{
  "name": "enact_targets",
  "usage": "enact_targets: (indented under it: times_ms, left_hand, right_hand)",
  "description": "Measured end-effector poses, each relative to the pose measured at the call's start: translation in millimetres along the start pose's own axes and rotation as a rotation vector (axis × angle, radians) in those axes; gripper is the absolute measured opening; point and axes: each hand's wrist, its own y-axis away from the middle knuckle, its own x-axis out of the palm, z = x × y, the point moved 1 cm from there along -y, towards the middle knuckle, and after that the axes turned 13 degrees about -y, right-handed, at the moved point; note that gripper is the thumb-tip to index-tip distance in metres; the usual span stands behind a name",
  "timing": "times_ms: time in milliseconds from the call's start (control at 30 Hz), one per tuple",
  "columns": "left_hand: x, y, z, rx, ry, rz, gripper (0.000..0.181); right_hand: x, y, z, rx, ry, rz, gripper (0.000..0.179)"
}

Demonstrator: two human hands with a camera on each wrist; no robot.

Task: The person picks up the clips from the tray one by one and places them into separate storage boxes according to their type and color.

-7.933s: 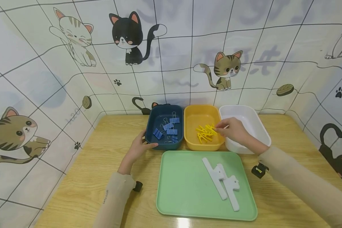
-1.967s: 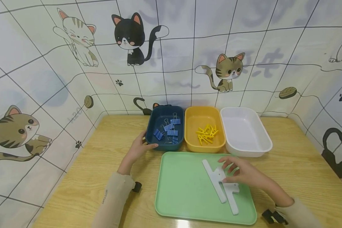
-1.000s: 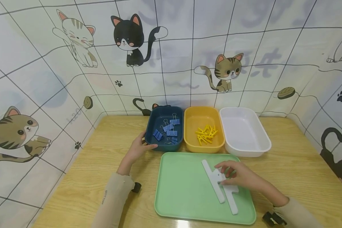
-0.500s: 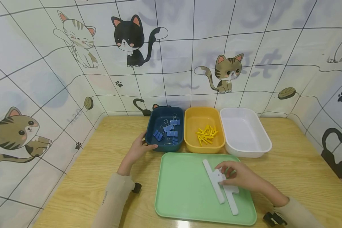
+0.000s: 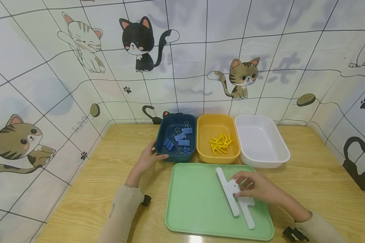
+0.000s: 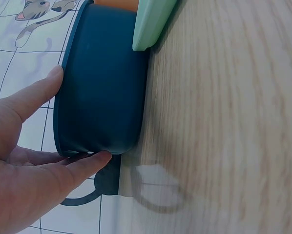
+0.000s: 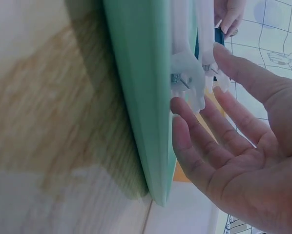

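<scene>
Two long white bag clips lie overlapping on the light green tray (image 5: 194, 199). My right hand (image 5: 255, 187) pinches the handle of the left bag clip (image 5: 226, 190) between thumb and fingers. Beside it, the right bag clip (image 5: 247, 216) sits under the hand's edge, its spring showing in the right wrist view. My left hand (image 5: 147, 158) rests on the near left corner of the dark blue container (image 6: 102, 78), thumb at its rim and fingers along its side. Several blue binder clips (image 5: 180, 136) lie inside that container.
Right of the blue container stand a yellow container (image 5: 205, 128) with several small yellow clothespins (image 5: 220, 143) and a white container (image 5: 261, 138). All three back onto a cat-patterned wall covering (image 5: 188, 67). The wooden table (image 5: 88, 202) extends on both sides.
My right hand has gone from the yellow clothespins to the tray and closed on the left bag clip, which has just shifted slightly toward the back. The left hand has stayed put.
</scene>
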Motion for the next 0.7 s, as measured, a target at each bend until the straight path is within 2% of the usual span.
enact_targets:
  times_ms: [233, 467, 700]
  left_hand:
    - [0.7, -0.3, -1.1, -0.014, 0.000, 0.005, 0.088]
    - [-0.6, -0.3, 0.4, 0.002, -0.011, -0.004, 0.087]
    - [0.2, -1.9, 1.7, -0.007, -0.017, -0.008, 0.087]
  right_hand:
    - [1, 2.4, 7, -0.008, 0.008, -0.058, 0.043]
    - [-4, 1.3, 11, -0.059, 0.061, -0.081, 0.044]
    - [-11, 2.3, 18, -0.036, 0.084, -0.112, 0.045]
